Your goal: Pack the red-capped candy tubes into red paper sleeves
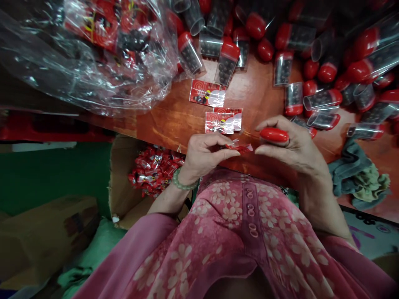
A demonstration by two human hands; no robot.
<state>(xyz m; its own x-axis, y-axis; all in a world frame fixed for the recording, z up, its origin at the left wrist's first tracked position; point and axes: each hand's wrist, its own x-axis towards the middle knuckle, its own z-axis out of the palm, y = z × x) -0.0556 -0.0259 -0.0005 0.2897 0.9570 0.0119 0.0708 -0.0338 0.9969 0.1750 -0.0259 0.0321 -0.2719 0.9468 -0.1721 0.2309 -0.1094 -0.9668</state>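
Both hands meet at six o'clock: left hand [202,154] pinches what looks like a red sleeve [239,147]; right hand [291,145] curls around a red-capped tube [274,135]; best keep the sleeve's mouth spread.

Bare tabletop [255,95] ahead of hands; capped tubes [324,99] right, plastic bag [93,54] left.

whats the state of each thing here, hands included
left hand: pinching the red wrapper
right hand: holding the red cap, fingertips at the wrapper
red wrapper: held between both hands, crumpled
red cap: off any tube, lying across the fingers
packets: flat on the table, sealed
tubes: lying down, mostly capped
box: open, wrapped pieces inside
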